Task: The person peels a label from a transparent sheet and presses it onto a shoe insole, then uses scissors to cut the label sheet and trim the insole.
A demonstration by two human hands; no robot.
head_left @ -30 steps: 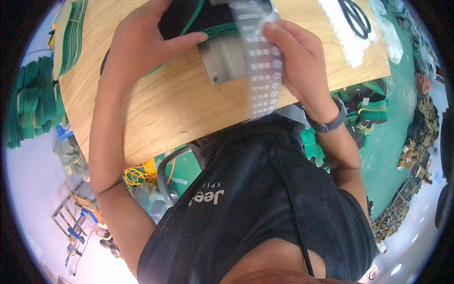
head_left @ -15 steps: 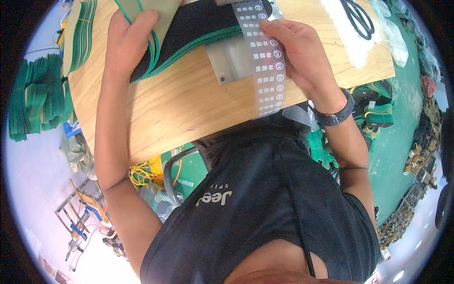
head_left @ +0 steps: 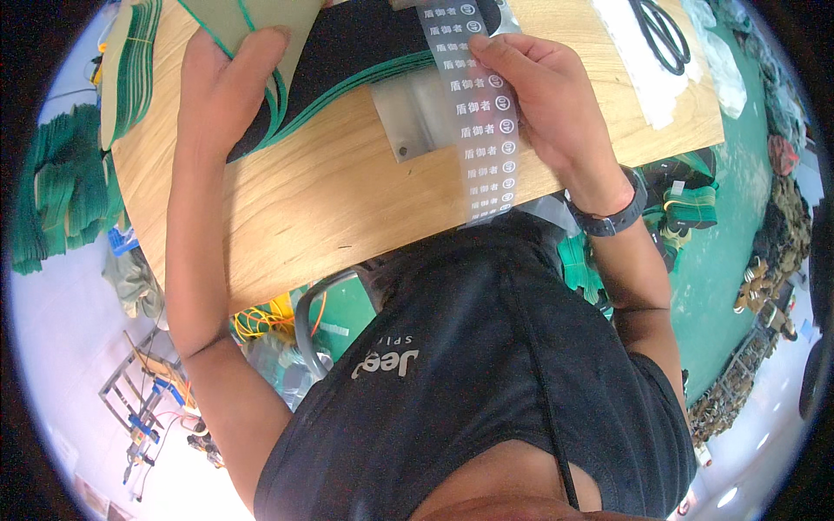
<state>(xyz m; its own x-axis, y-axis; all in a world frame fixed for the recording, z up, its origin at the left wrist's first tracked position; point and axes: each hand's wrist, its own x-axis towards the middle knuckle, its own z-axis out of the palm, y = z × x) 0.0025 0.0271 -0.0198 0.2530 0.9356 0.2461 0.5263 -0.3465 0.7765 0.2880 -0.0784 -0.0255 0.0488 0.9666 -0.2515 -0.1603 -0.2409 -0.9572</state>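
Observation:
My left hand (head_left: pixel 228 91) is closed on a beige, green-edged insole (head_left: pixel 291 19), its thumb on top near the far left of the table. Beneath and beside it lie black insoles (head_left: pixel 360 39) with layered green edges, partly cut off by the top of the view. Between the thumb and fingers of my right hand (head_left: pixel 549 100), the edge of a clear film strip (head_left: pixel 476 132) is pinched. Rows of white print run down the strip, which hangs over the table's near edge. Left of the strip, a grey metal plate (head_left: pixel 401 120) is partly covered by it.
The wooden table (head_left: pixel 330 204) carries a stack of green-edged beige sheets (head_left: pixel 139 69) at far left and black cord loops (head_left: pixel 658 35) on white sheeting at far right. Green bundles hang at left (head_left: pixel 65 187); more green-edged pieces (head_left: pixel 691 204) lie below the table's right side.
The whole view has shifted slightly, with the table and my left hand now a little further left. My right hand and the film strip have moved slightly left; both grips look the same.

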